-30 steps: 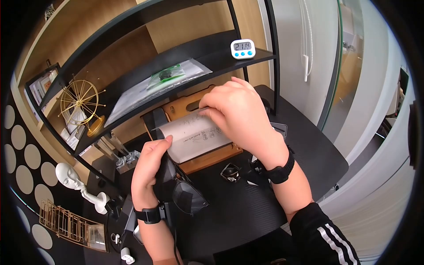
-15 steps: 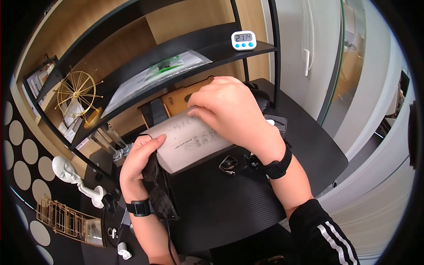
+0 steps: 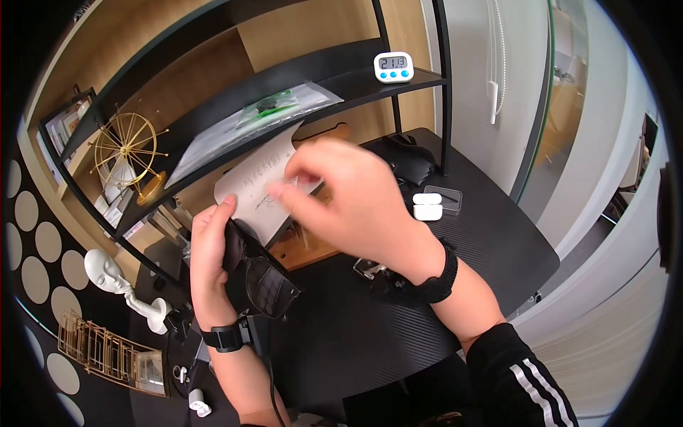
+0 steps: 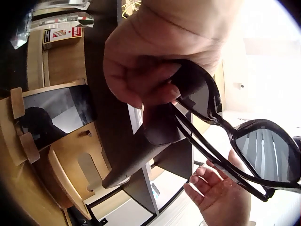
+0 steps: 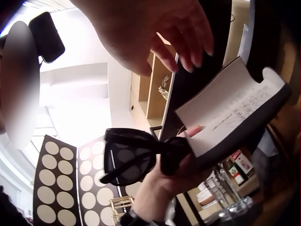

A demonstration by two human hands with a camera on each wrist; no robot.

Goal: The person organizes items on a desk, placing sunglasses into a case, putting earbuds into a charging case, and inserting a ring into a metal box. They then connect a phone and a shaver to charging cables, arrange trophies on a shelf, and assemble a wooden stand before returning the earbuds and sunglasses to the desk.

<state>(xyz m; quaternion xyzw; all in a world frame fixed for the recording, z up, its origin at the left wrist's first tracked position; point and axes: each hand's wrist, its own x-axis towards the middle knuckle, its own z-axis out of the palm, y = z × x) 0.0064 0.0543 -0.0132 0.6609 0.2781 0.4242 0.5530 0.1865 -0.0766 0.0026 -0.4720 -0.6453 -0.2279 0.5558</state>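
The left hand (image 3: 213,249) grips two things at once: a pair of dark sunglasses (image 3: 267,285), hanging below the palm with lenses downward, and a black case with a white card (image 3: 260,188) bearing handwriting, which stands above the thumb. The left wrist view shows the fingers curled around the sunglasses frame and the case end together. The right hand (image 3: 341,206) is at the upper edge of the card; motion blur prevents telling whether its fingers pinch the card or are merely spread beside it. In the right wrist view those fingers appear relaxed, just above the card.

Judged status: both items are lifted clear of the tabletop (image 3: 427,299). The sunglasses are not yet inside the case. A wooden stand (image 3: 313,245) sits behind, beneath the shelf (image 3: 341,78).
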